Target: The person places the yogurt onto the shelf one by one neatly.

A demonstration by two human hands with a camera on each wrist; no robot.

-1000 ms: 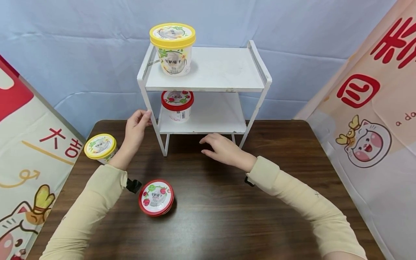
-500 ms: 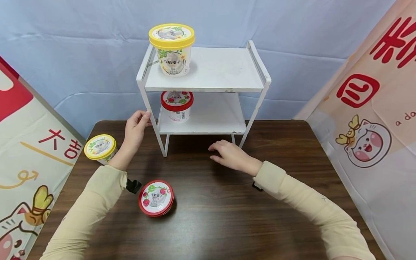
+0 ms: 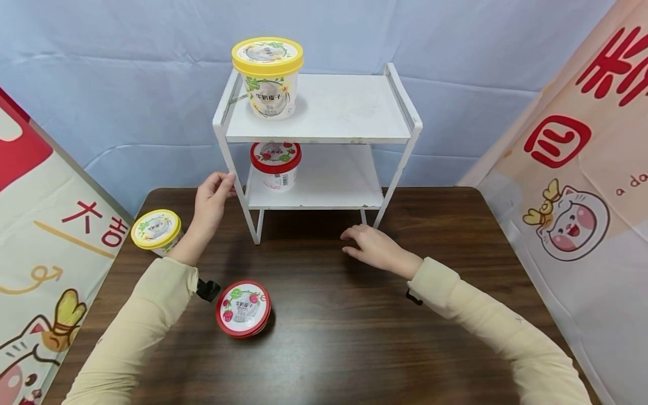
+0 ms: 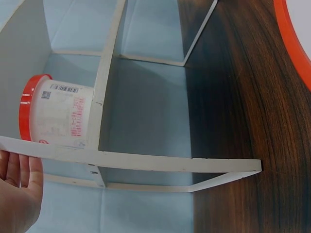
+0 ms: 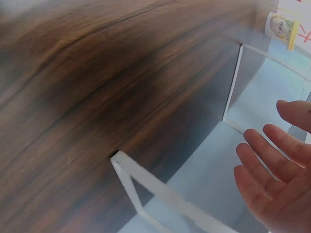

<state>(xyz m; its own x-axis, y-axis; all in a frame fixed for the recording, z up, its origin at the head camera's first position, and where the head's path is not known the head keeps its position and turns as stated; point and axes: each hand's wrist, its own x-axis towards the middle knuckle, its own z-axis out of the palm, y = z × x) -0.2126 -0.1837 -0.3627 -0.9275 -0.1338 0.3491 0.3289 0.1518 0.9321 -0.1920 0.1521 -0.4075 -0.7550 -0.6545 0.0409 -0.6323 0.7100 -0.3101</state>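
1. We are looking at a brown table (image 3: 329, 354) with dark wood stripes, and light is shining on its top in front of the white shelf (image 3: 344, 107).
2. Behind the shelf, a pale blue cloth (image 3: 466, 101) is hanging in soft wrinkles.
3. Far to the left of the shelf, a white banner (image 3: 30, 225) is showing red writing and part of a cartoon cat. Far to the right, a pink and white banner (image 3: 622, 236) is showing big red writing and a smiling cat.
4. We are holding the shelf's left front post with the left hand (image 3: 212, 197), thumb and fingers around it.
5. We are holding nothing in the right hand (image 3: 374, 247). Its loose fingers are hovering near the shelf's right front leg.
6. A big yellow-lid tub (image 3: 270, 84) is standing upright on the shelf's top board, at the left end. Under it, a red-lid tub (image 3: 275, 169) is standing on the lower board, also at the left.
7. On the table, a small yellow-lid tub (image 3: 156, 230) is sitting left of the shelf, and the left arm is hiding part of it. A strawberry tub (image 3: 243, 309) is sitting in front of the shelf's left side.
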